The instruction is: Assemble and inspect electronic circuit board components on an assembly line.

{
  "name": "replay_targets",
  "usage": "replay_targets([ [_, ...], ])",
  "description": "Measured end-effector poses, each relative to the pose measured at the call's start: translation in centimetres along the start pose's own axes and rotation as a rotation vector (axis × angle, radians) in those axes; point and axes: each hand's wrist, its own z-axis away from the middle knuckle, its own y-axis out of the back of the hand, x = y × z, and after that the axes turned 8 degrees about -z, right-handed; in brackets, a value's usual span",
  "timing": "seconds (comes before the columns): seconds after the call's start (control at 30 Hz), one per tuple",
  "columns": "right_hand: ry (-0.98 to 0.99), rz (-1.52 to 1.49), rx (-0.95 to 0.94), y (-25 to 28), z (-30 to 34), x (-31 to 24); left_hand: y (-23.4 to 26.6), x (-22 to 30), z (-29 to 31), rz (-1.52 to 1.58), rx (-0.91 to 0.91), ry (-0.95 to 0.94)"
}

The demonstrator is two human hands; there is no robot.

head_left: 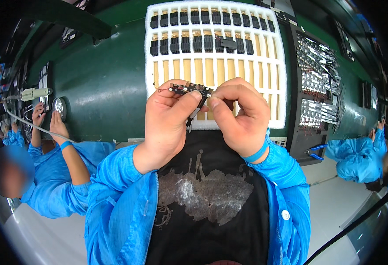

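My left hand [167, 123] is closed around a cluster of small black parts with silvery contacts [186, 89], and its thumb presses on them from the near side. A thin reddish wire with a small loop sticks out past the left fingers. Below the cluster a dark strip hangs between my hands. My right hand [244, 117] is closed, thumb and forefinger pinched at the right end of the cluster; what lies between those fingertips is hidden. Both hands are over the near edge of a white foam tray [283, 95] with narrow slots.
Black blocks [197, 43] fill the tray's far rows. To the right, a dark tray [294, 88] bears rows of silvery strips [311, 79]; blue-handled pliers [316, 152] lie at its near end. At left, a co-worker's hands [58, 126] are near a round metal dish [59, 108] and a pale cable.
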Motion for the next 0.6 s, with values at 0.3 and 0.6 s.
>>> replay_targets([
  [0.3,0.003,0.032,-0.027,0.25,0.45,-0.14,-0.39,-0.28,0.57,-0.058,0.009,-0.099],
  [0.6,-0.043,0.012,-0.064,0.48,0.58,-0.28,-0.06,-0.40,0.52,-0.075,-0.006,-0.078],
])
